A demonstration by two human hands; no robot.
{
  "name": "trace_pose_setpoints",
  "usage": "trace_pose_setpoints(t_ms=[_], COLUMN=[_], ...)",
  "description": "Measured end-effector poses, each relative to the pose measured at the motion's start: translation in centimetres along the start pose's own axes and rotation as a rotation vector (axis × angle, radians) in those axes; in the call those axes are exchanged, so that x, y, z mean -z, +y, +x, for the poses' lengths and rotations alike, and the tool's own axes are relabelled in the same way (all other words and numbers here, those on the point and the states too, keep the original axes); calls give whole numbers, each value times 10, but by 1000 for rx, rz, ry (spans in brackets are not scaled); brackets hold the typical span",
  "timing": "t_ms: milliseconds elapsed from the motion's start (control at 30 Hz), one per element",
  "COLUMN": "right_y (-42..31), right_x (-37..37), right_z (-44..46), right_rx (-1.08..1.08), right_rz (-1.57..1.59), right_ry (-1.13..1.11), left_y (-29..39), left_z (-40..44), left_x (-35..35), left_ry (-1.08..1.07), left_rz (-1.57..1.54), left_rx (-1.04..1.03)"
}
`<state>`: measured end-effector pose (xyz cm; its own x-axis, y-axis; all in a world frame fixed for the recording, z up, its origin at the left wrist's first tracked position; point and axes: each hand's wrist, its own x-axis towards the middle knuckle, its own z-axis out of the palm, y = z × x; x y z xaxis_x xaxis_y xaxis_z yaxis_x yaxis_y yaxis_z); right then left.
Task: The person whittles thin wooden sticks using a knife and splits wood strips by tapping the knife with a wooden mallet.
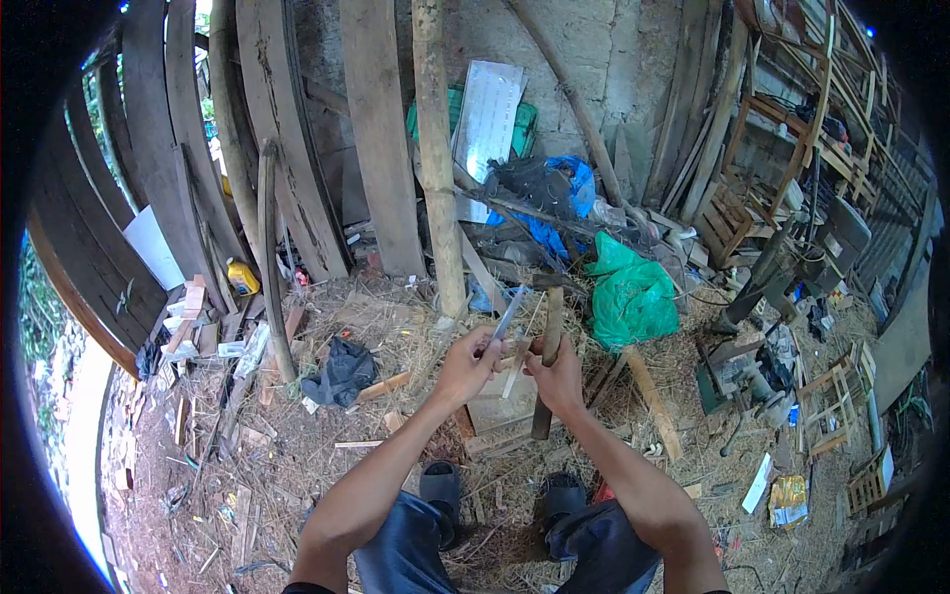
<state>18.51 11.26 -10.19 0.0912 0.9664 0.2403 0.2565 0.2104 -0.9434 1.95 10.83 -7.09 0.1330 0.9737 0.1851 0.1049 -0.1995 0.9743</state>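
My left hand (467,368) is closed around the lower end of a flat pale-grey blade (510,312), which points up and away from me. My right hand (556,378) grips a hammer (552,322) by its thick wooden handle, whose lower end sticks out below the fist; the dark head is at the top. Between the hands a thin wooden strip (514,376) slants upward, near the right fingertips; which fingers hold it, I cannot tell. Beneath the hands is a pale wooden block (495,411) on the ground.
A bamboo post (435,158) stands just ahead. Near it lie a green plastic bag (633,292) and a black plastic bag (341,371). A yellow bottle (241,277) stands by the leaning planks (381,139) at left. Wood scraps and straw litter the ground.
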Motion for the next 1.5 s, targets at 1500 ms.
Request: trace_pose_setpoints(t_ms=[1500], right_y=[-14], right_x=[-7], right_z=[-8], right_rx=[-145], right_rz=[260], right_ry=[-29], left_y=[22], left_z=[-9], left_x=[6], left_ry=[-81], left_rz=[457], left_rx=[-48])
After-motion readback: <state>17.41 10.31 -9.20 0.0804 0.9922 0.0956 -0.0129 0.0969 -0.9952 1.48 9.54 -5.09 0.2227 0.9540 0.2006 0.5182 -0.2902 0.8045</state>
